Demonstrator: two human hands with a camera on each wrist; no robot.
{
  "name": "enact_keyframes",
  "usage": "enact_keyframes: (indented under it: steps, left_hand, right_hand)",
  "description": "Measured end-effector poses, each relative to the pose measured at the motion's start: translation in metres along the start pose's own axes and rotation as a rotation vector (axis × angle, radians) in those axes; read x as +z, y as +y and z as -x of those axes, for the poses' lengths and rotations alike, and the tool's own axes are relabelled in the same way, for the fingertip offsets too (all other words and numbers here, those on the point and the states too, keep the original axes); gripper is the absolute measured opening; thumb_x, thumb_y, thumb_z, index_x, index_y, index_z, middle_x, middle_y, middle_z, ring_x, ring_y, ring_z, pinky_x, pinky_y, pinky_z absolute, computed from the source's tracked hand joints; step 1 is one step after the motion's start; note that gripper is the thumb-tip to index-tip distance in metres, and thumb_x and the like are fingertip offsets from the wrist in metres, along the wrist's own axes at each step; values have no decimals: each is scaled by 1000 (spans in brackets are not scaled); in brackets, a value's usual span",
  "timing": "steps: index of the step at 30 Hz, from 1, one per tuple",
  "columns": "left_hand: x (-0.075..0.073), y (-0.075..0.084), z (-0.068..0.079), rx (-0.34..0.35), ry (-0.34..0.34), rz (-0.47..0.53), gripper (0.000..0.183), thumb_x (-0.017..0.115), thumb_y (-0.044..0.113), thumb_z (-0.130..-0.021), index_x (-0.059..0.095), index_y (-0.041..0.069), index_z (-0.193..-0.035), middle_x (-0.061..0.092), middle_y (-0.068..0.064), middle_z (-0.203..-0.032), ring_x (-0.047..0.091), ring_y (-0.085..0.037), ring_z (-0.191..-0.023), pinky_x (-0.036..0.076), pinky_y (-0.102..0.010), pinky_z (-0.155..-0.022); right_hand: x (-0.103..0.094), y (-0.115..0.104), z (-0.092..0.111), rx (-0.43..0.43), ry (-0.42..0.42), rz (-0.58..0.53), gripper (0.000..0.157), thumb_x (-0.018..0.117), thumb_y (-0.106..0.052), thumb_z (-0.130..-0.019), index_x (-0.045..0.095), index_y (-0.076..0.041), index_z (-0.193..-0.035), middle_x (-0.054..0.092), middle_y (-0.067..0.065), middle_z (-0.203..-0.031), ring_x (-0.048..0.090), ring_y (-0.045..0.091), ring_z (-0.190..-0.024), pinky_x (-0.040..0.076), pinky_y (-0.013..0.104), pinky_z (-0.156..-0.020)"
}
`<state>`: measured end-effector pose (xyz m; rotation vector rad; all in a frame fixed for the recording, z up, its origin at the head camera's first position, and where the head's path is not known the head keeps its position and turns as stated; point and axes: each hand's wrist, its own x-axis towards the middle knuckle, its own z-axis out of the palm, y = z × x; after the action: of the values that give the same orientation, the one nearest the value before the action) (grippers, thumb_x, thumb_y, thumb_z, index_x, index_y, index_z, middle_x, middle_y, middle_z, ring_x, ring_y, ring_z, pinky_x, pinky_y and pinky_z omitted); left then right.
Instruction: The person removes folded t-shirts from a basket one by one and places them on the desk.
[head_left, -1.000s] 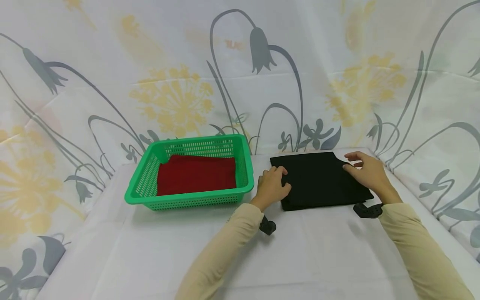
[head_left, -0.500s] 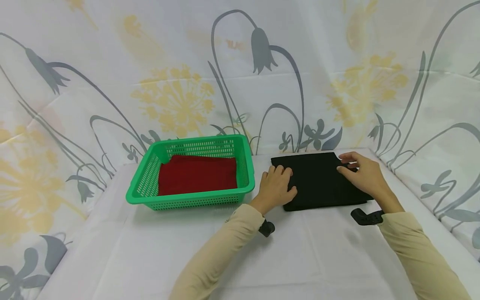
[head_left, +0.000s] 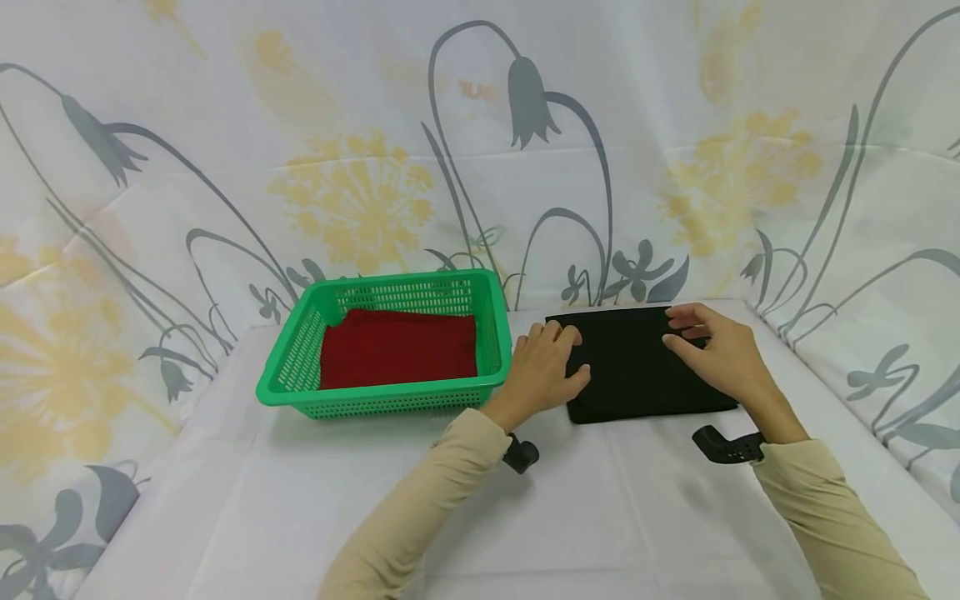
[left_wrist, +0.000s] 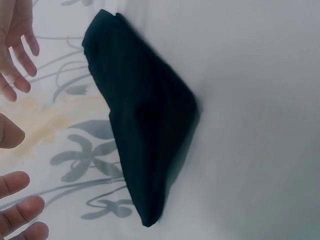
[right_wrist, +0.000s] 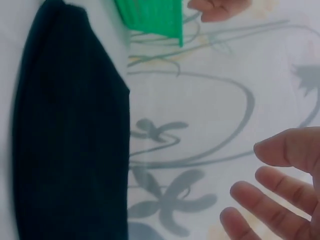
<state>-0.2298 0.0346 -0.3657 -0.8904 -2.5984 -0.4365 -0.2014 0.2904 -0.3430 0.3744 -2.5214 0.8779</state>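
The left hand (head_left: 538, 368) and right hand (head_left: 718, 352), fingers parted and loosely bent, held nothing above opposite sides of a folded black cloth (head_left: 626, 371), which lay on a white tablecloth (head_left: 570, 517) beside a green perforated plastic basket (head_left: 390, 395) containing folded red cloth (head_left: 397, 352).

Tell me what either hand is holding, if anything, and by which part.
Nothing is held: the left hand and the right hand are both apart from the black cloth.
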Motion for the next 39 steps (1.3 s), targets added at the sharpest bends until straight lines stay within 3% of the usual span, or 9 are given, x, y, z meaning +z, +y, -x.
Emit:
enact_keyframes:
  steps: [12,17,28,39]
  left_hand:
    - [-24,-19,12,61,119,108,23,66,23,-90,60,7,-105,57,-7,-92,50,-21,-78,41,-29,-63]
    - [-34,-27,21,64,131,135,21,66,20,-89,59,6,-104,57,-8,-91,52,-21,-80,43,-31,-65]
    - [-57,-44,35,-1,130,193,22,66,20,-89,60,6,-104,57,-8,-93,52,-22,-88,44,-33,-69]
    - [-78,-72,51,-78,131,416,20,64,14,-90,59,4,-107,53,-7,-93,50,-24,-90,43,-36,-74]
  right_hand:
    - [2,-34,-5,-52,0,-33,31,66,-15,-92,63,-6,-121,67,16,-106,64,36,-92,47,44,-73]
    - [6,-46,-7,-74,-15,-71,31,65,-14,-92,62,-5,-121,66,16,-107,63,34,-93,46,50,-76]
    - [18,-71,-18,-114,-30,-110,30,66,-14,-91,63,-6,-120,68,13,-106,63,33,-94,45,54,-81]
    - [35,-93,-32,-182,-13,-149,28,67,-13,-89,66,-8,-116,70,9,-100,66,28,-90,47,53,-79]
